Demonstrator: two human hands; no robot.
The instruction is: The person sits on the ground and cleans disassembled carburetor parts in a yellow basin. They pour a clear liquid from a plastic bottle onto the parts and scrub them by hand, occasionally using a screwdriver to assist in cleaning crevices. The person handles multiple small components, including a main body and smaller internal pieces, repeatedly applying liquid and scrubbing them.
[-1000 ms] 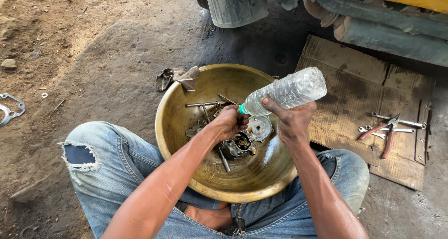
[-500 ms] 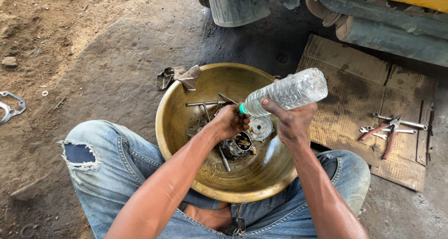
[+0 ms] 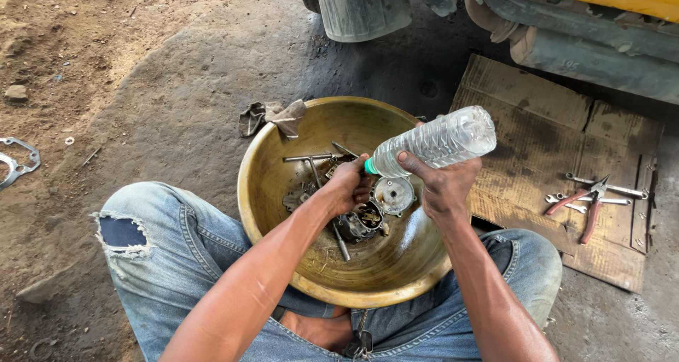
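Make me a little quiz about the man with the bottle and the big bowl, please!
1. True or false: the right hand holds the plastic bottle tilted, its cap end lower and pointing into the bowl.
2. Where do the pliers lie?
A. in the bowl
B. on the cardboard
C. on the person's jeans
3. Fill in: the left hand is at the bottle's green ____.

Key:
1. True.
2. B. The pliers, with red handles, lie beside the wrenches on the cardboard.
3. Cap. Below it, a metal part sits in the bowl.
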